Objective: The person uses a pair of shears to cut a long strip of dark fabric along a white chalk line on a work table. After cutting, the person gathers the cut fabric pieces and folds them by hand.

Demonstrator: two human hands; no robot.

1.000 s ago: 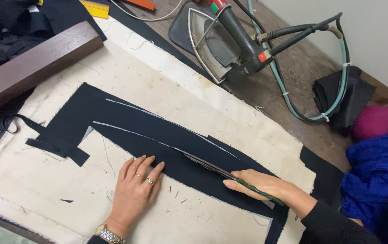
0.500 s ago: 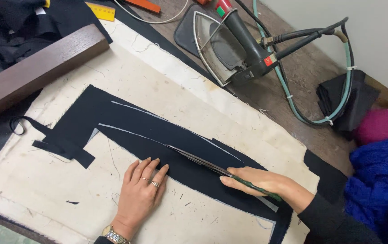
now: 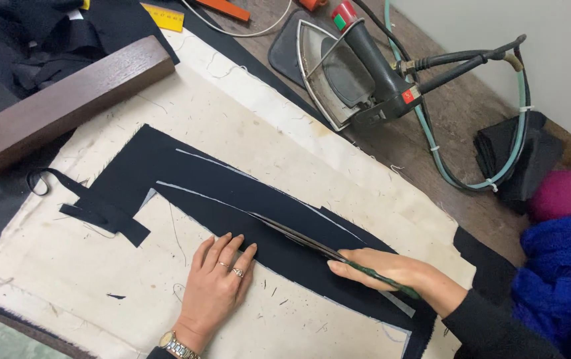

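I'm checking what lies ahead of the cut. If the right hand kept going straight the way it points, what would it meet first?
The right hand points up-left with the scissors along the black fabric. More of that fabric lies ahead; beyond it, probably the wooden block, though the line is hard to judge.

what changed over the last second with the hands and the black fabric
Very little changed. The right hand keeps its grip on the scissors, whose blades lie along the chalk line on the black fabric, with no clear advance. The left hand stays flat at the fabric's lower edge, on the pale cloth. The iron and wooden block have not moved.
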